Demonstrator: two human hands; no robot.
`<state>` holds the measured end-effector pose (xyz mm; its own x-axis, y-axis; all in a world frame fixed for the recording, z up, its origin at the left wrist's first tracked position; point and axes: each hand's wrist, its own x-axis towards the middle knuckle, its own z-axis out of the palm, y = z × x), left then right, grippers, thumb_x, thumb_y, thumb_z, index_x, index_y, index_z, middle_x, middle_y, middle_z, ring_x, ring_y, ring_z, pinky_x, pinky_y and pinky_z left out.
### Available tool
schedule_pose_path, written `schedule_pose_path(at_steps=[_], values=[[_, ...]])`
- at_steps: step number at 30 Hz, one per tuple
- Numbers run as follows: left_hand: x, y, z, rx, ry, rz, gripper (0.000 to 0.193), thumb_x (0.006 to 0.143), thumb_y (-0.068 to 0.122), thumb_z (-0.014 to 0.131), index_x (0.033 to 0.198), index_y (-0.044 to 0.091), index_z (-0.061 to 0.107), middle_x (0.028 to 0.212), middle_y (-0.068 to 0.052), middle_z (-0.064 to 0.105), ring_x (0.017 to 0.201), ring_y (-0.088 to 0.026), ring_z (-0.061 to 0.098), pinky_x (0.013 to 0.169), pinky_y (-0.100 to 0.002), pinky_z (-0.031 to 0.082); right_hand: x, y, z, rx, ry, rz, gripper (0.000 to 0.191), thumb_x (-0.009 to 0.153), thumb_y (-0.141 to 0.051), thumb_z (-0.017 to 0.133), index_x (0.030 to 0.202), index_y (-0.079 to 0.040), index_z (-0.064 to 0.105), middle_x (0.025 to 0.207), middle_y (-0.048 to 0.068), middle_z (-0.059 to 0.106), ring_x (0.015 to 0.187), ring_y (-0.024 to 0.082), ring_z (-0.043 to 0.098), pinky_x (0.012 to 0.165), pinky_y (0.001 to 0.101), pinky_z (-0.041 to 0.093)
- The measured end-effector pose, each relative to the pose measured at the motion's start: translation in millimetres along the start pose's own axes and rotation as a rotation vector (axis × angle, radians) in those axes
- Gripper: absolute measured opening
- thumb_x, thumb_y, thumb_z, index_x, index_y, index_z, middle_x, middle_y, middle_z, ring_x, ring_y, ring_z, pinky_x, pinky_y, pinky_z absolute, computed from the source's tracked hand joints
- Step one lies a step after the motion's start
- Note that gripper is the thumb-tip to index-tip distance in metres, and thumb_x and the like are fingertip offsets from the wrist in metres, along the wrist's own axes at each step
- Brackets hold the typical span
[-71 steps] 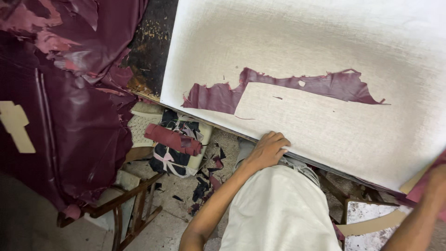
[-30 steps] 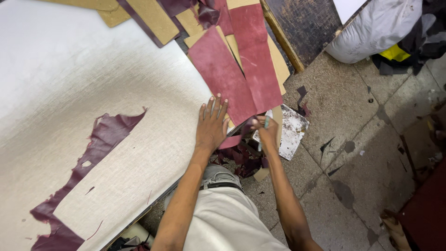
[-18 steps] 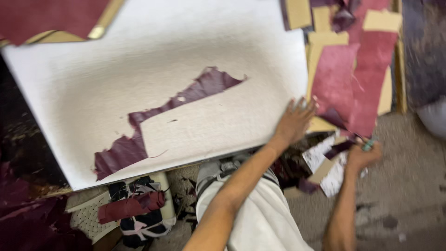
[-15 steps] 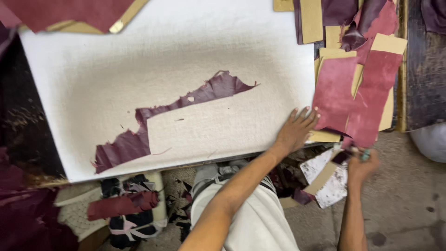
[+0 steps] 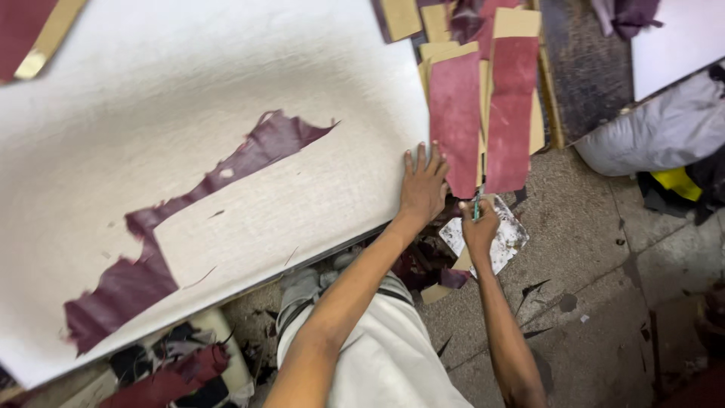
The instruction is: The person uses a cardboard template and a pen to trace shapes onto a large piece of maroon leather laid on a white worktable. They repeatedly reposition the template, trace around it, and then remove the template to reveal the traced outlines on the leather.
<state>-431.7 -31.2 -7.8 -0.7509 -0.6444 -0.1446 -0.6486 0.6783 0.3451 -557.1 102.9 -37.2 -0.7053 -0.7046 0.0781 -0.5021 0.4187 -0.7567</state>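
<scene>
Since half a second ago your view has swung and closed in, and your left hand (image 5: 423, 187) has slid from the maroon strip's lower end to the white sheet's (image 5: 189, 113) right edge, beside that maroon leather strip (image 5: 455, 121). It lies flat, fingers spread, gripping nothing. Your right hand (image 5: 480, 227) has come up closer and is closed around a thin green tool (image 5: 476, 205), tip up toward the strip's lower end. A second maroon strip (image 5: 510, 113) lies just right, both over tan card pieces (image 5: 434, 53) on the counter. A torn maroon scrap (image 5: 249, 155) sits on the sheet, well apart. The strip looks pinned for the tool.
</scene>
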Motion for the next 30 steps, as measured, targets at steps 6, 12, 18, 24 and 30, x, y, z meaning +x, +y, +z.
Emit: schedule_pose_path(at_steps=[6, 12, 18, 24, 30], values=[[51.0, 10.5, 2.0, -0.163, 0.227, 0.083, 0.054, 0.103, 0.033, 0.048, 0.145, -0.001, 0.049, 0.163, -0.022, 0.039, 0.157, -0.035, 0.024, 0.132, -0.048, 0.016, 3.3, -9.3, -0.3, 0.164, 0.063, 0.07, 0.018, 0.092, -0.009, 0.079, 0.086, -0.003, 0.064, 0.073, 0.001, 0.06, 0.066, 0.008, 0.052, 0.063, 0.0271, 0.045], [75.5, -4.0, 23.1, -0.116, 0.284, 0.08, 0.067, 0.104, 0.044, 0.038, 0.161, 0.011, 0.03, 0.17, -0.008, 0.026, 0.158, -0.022, 0.017, 0.132, -0.043, 0.01, 4.6, -13.2, 10.4, 0.167, 0.066, 0.049, 0.017, 0.095, -0.006, 0.076, 0.088, -0.001, 0.061, 0.078, 0.001, 0.061, 0.074, 0.008, 0.052, 0.068, 0.0264, 0.046], [70.5, -4.9, 25.5, 0.028, 0.238, 0.043, 0.068, 0.109, 0.045, 0.036, 0.166, 0.015, 0.016, 0.173, -0.002, 0.013, 0.159, -0.017, 0.011, 0.131, -0.043, 0.008, 7.7, 28.4, 0.7, 0.051, 0.044, -0.043, 0.021, 0.098, -0.008, 0.07, 0.085, 0.002, 0.058, 0.078, 0.007, 0.065, 0.075, 0.017, 0.06, 0.069, 0.0363, 0.046], [72.0, -5.7, 11.7, 0.003, 0.299, 0.045, 0.068, 0.109, 0.042, 0.04, 0.166, 0.012, 0.017, 0.173, -0.005, 0.015, 0.16, -0.021, 0.014, 0.131, -0.046, 0.013, -13.1, 87.2, -65.2, 0.252, 0.199, 0.193, 0.022, 0.091, -0.01, 0.074, 0.077, -0.002, 0.058, 0.084, 0.005, 0.071, 0.08, 0.01, 0.069, 0.069, 0.0317, 0.061], [66.2, -16.7, 17.3, -0.308, 0.315, 0.144, 0.071, 0.1, 0.037, 0.052, 0.16, 0.013, 0.022, 0.169, -0.011, 0.015, 0.157, -0.027, 0.013, 0.13, -0.051, 0.014, -75.5, 84.5, -26.7, 0.189, -0.117, 0.473, 0.023, 0.095, -0.015, 0.081, 0.087, 0.0, 0.065, 0.075, 0.006, 0.063, 0.066, 0.013, 0.057, 0.059, 0.0282, 0.047]])
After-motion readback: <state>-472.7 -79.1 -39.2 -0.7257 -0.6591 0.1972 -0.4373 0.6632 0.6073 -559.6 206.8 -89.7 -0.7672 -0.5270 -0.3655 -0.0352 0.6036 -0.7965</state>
